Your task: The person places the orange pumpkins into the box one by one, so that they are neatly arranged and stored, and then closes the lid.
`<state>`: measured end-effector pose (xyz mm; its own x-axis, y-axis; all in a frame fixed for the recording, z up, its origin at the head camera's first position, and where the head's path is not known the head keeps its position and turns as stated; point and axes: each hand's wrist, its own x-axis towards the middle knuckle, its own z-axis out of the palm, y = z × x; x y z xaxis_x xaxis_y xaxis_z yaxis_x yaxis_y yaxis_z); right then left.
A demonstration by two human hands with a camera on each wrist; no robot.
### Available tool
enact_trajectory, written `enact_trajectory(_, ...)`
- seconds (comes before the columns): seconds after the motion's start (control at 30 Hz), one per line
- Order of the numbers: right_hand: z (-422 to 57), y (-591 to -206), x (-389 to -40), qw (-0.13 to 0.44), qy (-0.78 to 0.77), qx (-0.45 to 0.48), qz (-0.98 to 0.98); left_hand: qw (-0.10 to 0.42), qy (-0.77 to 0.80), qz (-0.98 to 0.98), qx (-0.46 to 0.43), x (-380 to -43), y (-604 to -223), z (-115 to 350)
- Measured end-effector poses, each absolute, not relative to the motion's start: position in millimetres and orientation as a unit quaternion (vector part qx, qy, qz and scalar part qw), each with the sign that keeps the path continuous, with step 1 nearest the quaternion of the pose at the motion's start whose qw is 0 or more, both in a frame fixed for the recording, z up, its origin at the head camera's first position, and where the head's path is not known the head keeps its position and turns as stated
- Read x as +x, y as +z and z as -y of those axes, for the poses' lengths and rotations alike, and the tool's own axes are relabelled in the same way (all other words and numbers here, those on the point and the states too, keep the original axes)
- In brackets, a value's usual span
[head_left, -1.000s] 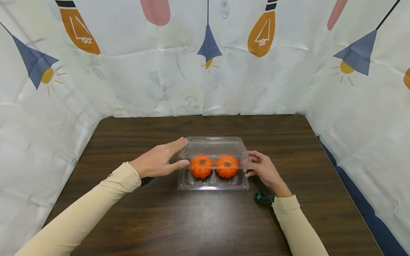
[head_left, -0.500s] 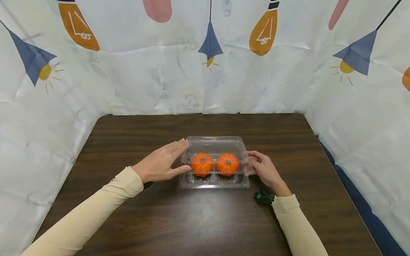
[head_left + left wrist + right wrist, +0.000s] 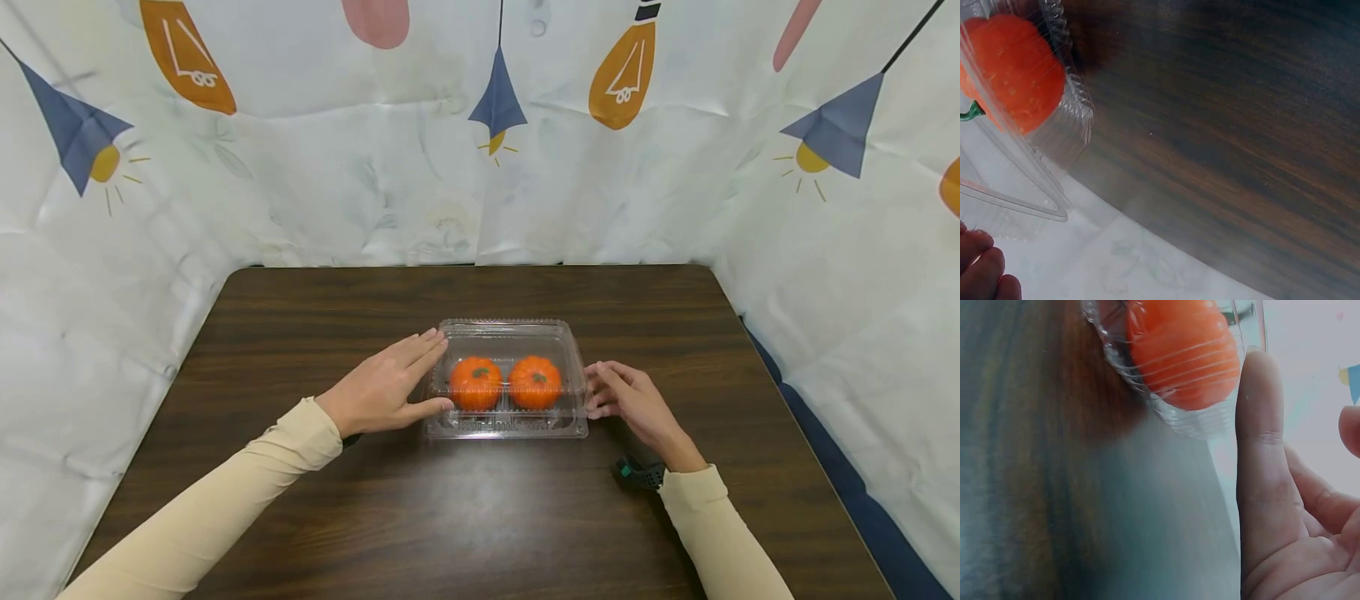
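A clear plastic clamshell container [image 3: 506,425] lies on the table with its hinged lid [image 3: 502,337] lowered over the base; the left wrist view shows the lid still slanting apart from it. Inside sit two small orange pumpkins, the left pumpkin [image 3: 472,392] and the right pumpkin [image 3: 535,390], side by side in separate compartments. My left hand [image 3: 386,383] has its fingers extended along the lid's left edge. At the container's right side is my right hand [image 3: 633,404], fingers loosely bent; in the right wrist view one straight finger [image 3: 1263,444] reaches the lid's edge.
The dark wood-grain table [image 3: 480,517] extends around the container on all sides. White printed fabric [image 3: 337,183] hangs behind and at both sides of the table. A dark wrist strap [image 3: 641,473] shows at the right wrist.
The lid has come down over the pumpkins toward the front rim. My right hand has released the lid's side and moved slightly right; my left hand has followed the lid's edge slightly downward.
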<state>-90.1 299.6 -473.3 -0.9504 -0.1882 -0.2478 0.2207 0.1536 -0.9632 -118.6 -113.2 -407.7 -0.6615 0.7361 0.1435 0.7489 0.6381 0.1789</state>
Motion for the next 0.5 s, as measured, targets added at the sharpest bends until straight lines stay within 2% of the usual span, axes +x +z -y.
enact_trajectory(0.3, -299, -468, -76, 0.176, -0.646, 0.001, -0.743, 0.067, -0.088, 0.898, -0.427, -115, -418, 114)
enact_trajectory(0.5, -297, -467, -65, 0.219, -0.666, -0.009, -0.713, 0.089, -0.077, 0.892, -0.436, -112, -424, 116)
